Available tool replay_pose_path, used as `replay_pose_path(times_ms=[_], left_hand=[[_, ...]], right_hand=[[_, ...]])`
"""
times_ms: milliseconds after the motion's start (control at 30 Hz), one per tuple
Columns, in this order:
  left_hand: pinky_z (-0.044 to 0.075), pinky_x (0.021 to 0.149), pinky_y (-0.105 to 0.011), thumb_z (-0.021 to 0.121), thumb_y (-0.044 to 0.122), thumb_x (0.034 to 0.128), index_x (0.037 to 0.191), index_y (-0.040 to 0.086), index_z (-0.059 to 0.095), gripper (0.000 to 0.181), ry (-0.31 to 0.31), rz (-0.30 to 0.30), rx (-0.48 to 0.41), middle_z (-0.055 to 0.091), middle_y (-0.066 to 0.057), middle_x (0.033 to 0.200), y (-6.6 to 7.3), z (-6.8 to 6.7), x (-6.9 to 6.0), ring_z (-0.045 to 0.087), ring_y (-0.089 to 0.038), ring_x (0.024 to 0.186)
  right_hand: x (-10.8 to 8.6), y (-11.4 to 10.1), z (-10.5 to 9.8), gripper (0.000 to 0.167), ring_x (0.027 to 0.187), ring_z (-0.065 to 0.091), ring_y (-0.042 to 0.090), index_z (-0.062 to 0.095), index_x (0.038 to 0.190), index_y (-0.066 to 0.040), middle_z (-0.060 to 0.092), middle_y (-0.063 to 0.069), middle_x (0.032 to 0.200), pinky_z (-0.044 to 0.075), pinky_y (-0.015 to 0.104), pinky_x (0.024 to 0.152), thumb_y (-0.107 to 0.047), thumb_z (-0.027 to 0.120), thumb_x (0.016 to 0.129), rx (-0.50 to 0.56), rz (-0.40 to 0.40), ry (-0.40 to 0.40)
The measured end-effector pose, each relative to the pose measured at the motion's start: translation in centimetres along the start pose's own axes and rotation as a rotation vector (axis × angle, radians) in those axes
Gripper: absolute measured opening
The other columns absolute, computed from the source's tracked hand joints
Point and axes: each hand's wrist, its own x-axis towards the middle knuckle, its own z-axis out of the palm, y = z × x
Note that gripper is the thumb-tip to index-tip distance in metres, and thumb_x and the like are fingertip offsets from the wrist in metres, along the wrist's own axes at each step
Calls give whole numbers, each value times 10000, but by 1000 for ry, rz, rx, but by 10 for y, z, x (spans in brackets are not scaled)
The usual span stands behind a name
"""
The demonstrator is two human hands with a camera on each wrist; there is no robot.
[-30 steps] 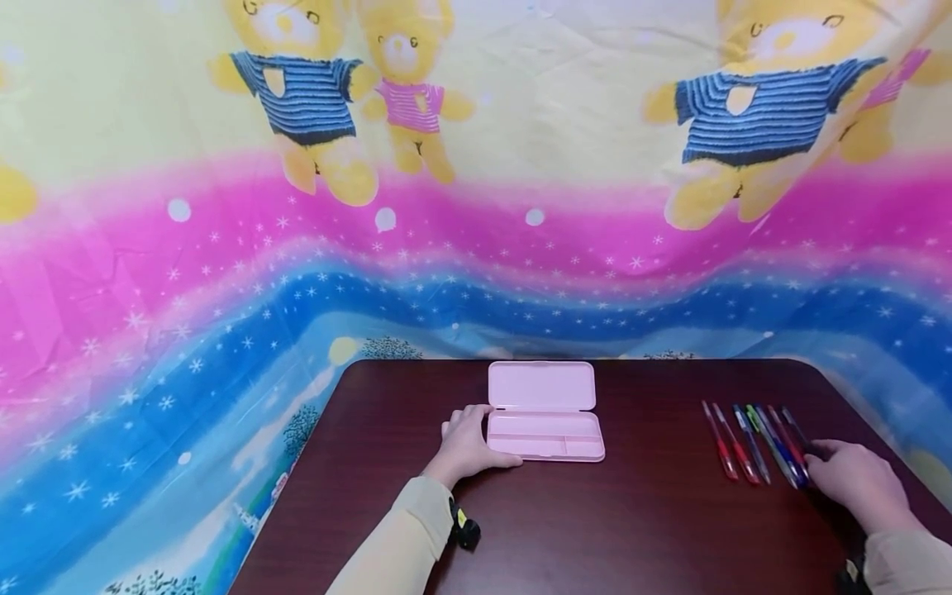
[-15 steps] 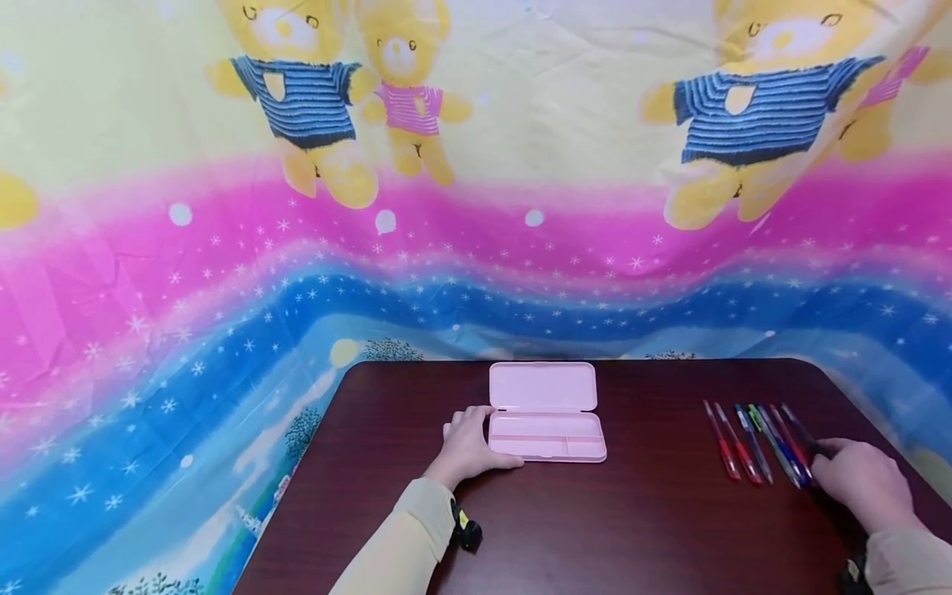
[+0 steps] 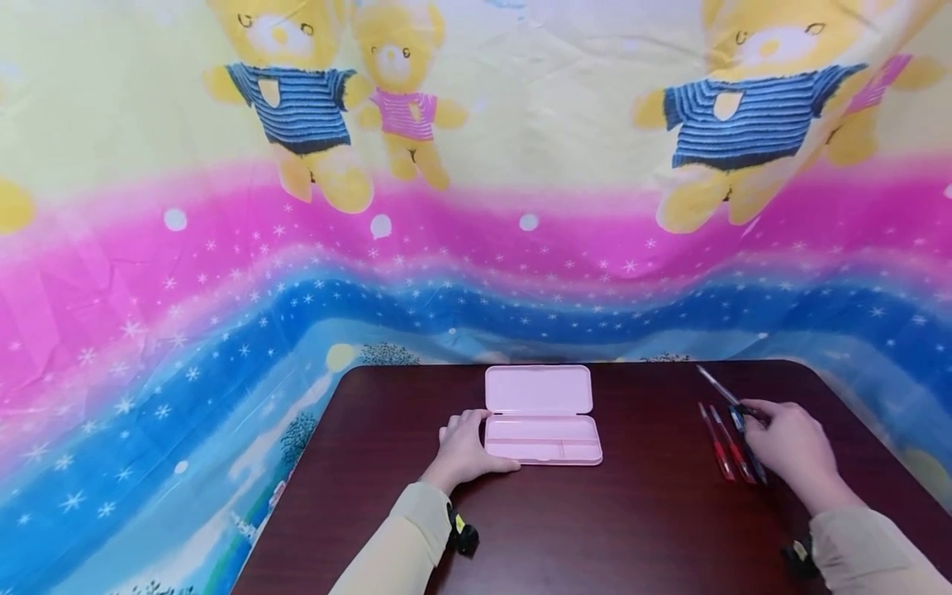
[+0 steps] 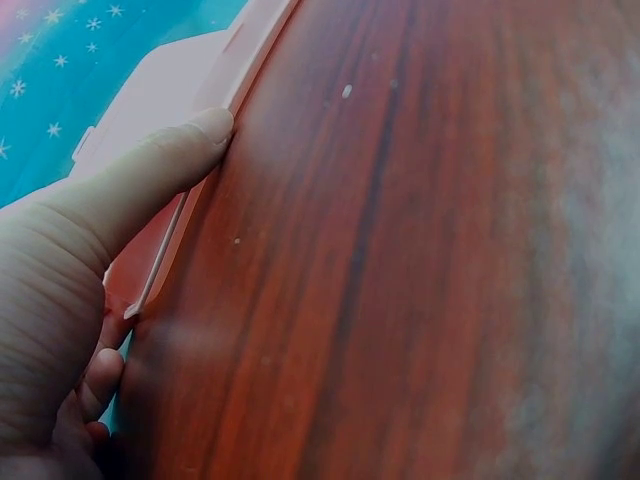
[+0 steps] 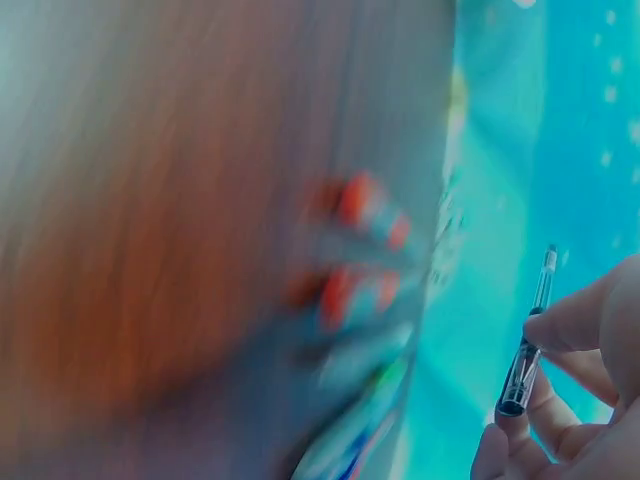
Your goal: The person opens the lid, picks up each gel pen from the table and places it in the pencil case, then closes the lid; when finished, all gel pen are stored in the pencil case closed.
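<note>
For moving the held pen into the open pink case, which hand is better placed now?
The right hand, I think: it pinches the pen. The left hand grips the left end of the pink case, so it seems better placed for steadying.

Left hand (image 3: 463, 447) and right hand (image 3: 792, 442) bare. Left sleeve (image 3: 397, 541), right sleeve (image 3: 881, 549): long, pale beige. Small black device (image 3: 466, 540) below left cuff (image 3: 426, 502), yellow patch (image 3: 460, 524). Dark device (image 3: 798, 562) at right cuff (image 3: 840, 537).
</note>
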Motion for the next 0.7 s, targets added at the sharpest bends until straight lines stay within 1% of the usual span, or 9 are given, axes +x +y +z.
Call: replay_pose_path(times_ms=[67, 100, 167, 233, 300, 333, 467, 600, 700], left_hand=[[381, 1100, -552, 986, 696, 639, 1529, 169, 575, 1113, 1, -1, 0, 628, -56, 1514, 0, 0, 0, 513, -297, 1365], [381, 1099, -553, 987, 697, 638, 1529, 169, 575, 1114, 2, -1, -1, 628, -57, 1515, -1, 0, 0, 513, -298, 1365], [381, 1100, -553, 987, 697, 637, 1528, 165, 576, 1116, 2, 0, 1, 629, -61, 1515, -1, 0, 0, 514, -301, 1365], [381, 1102, -556, 985, 701, 638, 1527, 160, 576, 1118, 2, 2, 2, 630, -65, 1514, -1, 1, 0, 515, -305, 1366], [381, 1106, -556, 984, 702, 639, 1527, 158, 577, 1118, 2, 3, 4, 632, -65, 1514, -1, 1, 1, 516, -306, 1368], [382, 1104, -555, 984, 703, 639, 1525, 156, 578, 1118, 2, 3, 6, 633, -65, 1513, -1, 1, 0, 517, -305, 1366], [382, 1098, -550, 985, 702, 637, 1521, 158, 578, 1115, 2, -2, 5, 633, -60, 1509, -2, 1, 0, 518, -298, 1358], [382, 1094, -543, 983, 705, 638, 1521, 163, 577, 1113, 3, -3, 10, 636, -55, 1502, -2, 1, 1, 517, -292, 1352], [384, 1088, -539, 983, 705, 641, 1519, 163, 580, 1108, 4, 3, 12, 641, -56, 1494, -1, 1, 1, 520, -293, 1348]], right_hand=[[0, -19, 9, 407, 697, 592, 320, 687, 1410, 13, 574, 428, 1268, 427, 399, 589, -172, 616, 1054, 24, -52, 16], [1, -28, 13, 388, 751, 614, 353, 710, 1391, -1, 598, 417, 1264, 446, 427, 623, -159, 633, 1045, 26, -87, 33], [3, -44, 22, 369, 860, 657, 438, 728, 1379, -19, 611, 400, 1282, 498, 516, 697, -145, 654, 1041, 48, -139, 39], [6, -61, 31, 346, 1032, 637, 507, 754, 1356, -38, 648, 371, 1261, 510, 589, 809, -126, 677, 1030, 53, -197, 55], [8, -77, 41, 341, 1103, 612, 545, 762, 1355, -50, 658, 353, 1263, 491, 664, 889, -116, 678, 1031, 72, -233, 49], [9, -86, 45, 339, 1121, 600, 549, 764, 1354, -54, 660, 343, 1266, 483, 675, 906, -115, 679, 1032, 81, -244, 42], [12, -117, 66, 322, 1141, 596, 514, 794, 1324, -84, 690, 281, 1235, 478, 661, 965, -102, 694, 1019, 97, -290, 31], [13, -142, 87, 301, 1096, 625, 453, 823, 1279, -105, 719, 207, 1160, 513, 602, 946, -69, 730, 995, 106, -358, 5], [12, -158, 100, 298, 1076, 631, 404, 833, 1264, -118, 724, 159, 1133, 531, 567, 937, -53, 752, 984, 105, -403, -42]])
